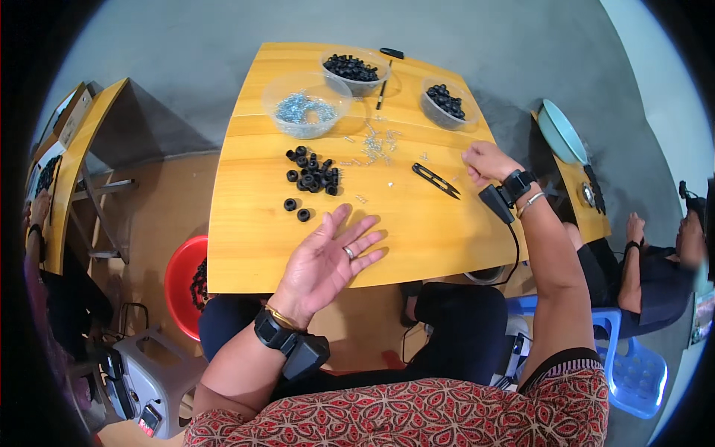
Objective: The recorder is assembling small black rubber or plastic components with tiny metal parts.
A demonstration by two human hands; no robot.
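Observation:
My left hand (pixel 322 261) is palm up over the table's near edge, its fingers spread and nothing in them. Just beyond its fingertips are two black ring-shaped plastic parts (pixel 303 215), with a loose pile of similar black parts (pixel 313 176) farther off. My right hand (pixel 488 162) is closed above the table's right side, its fingers curled under; whatever they may hold is hidden. To its left lies a pair of black thread snips (pixel 436 181). Small silver metal pieces (pixel 375 146) are scattered across the middle of the wooden table (pixel 417 246).
Clear plastic bowls hold the silver pieces (pixel 304 112) and black parts (pixel 351 68); another bowl of black parts (pixel 445 101) stands at the right. A black pen (pixel 383 89) lies between them. A red basin (pixel 181 279) stands left below the table. People sit at both sides.

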